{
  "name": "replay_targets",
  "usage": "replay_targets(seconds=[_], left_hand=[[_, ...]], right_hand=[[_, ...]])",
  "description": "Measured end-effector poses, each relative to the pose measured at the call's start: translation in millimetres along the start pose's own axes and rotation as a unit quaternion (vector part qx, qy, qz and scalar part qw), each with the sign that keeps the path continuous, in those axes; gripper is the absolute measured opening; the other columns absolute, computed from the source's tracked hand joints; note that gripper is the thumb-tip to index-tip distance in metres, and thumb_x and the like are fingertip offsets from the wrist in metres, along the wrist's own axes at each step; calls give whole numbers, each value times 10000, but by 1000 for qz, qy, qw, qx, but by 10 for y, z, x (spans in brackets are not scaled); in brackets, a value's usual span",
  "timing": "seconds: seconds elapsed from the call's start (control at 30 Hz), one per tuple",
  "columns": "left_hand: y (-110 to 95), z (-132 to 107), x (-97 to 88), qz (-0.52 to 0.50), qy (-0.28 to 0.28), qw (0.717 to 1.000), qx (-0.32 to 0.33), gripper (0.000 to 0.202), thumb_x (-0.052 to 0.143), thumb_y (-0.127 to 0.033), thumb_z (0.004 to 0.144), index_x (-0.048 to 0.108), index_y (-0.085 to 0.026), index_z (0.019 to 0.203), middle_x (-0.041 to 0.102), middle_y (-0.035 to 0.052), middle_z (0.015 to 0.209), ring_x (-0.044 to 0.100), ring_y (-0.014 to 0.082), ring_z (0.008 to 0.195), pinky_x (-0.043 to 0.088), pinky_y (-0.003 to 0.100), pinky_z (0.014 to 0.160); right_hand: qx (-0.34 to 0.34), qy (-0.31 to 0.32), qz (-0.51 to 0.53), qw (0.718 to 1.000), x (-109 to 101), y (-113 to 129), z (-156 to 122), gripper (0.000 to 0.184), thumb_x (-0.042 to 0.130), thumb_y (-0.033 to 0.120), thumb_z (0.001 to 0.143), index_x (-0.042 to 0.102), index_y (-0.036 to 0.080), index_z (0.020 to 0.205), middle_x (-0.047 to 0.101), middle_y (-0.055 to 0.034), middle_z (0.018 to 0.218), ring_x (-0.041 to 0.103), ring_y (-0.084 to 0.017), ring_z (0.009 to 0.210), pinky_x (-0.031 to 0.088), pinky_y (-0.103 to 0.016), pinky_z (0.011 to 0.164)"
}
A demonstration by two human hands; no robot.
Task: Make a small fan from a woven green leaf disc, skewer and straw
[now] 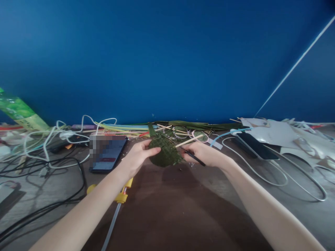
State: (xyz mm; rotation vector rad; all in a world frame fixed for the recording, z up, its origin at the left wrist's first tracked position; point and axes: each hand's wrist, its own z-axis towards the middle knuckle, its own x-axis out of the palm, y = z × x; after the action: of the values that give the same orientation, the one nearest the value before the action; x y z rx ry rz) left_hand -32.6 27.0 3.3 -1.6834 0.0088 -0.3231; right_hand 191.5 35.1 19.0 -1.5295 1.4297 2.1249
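Note:
My left hand point(139, 156) pinches the left edge of a dark green woven leaf piece point(164, 152), thumb on top, held just above the brown table point(167, 209). Gripping the leaf's right edge, my right hand point(202, 153) also holds a thin dark stick point(192, 156) that points down to the right. A pale wooden stick point(188, 141) sticks out of the weave toward the upper right.
A phone point(108, 153) with a lit screen lies left of my hands. White and black cables point(52, 150) sprawl at the left. Green leaf strips and sticks point(183, 127) lie along the blue wall. A second phone point(252, 145) on a cable and white sheets point(282, 134) sit at the right.

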Motion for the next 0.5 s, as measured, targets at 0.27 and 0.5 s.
replay_targets(seconds=[0.27, 0.5], left_hand=[[-25, -11, 0, 9, -1, 1000, 0, 356, 767, -214, 590, 675, -141, 925, 721, 81, 892, 627, 252, 960, 442, 381, 891], [-46, -38, 24, 40, 5, 999, -8, 298, 769, -219, 575, 685, -128, 846, 721, 88, 841, 633, 262, 930, 444, 401, 876]], right_hand=[[49, 15, 65, 997, -50, 95, -40, 134, 404, 155, 694, 426, 185, 565, 417, 53, 466, 399, -79, 435, 335, -223, 490], [77, 43, 131, 987, -67, 125, -82, 155, 410, 172, 689, 442, 194, 539, 420, 54, 427, 410, -81, 399, 365, -224, 469]])
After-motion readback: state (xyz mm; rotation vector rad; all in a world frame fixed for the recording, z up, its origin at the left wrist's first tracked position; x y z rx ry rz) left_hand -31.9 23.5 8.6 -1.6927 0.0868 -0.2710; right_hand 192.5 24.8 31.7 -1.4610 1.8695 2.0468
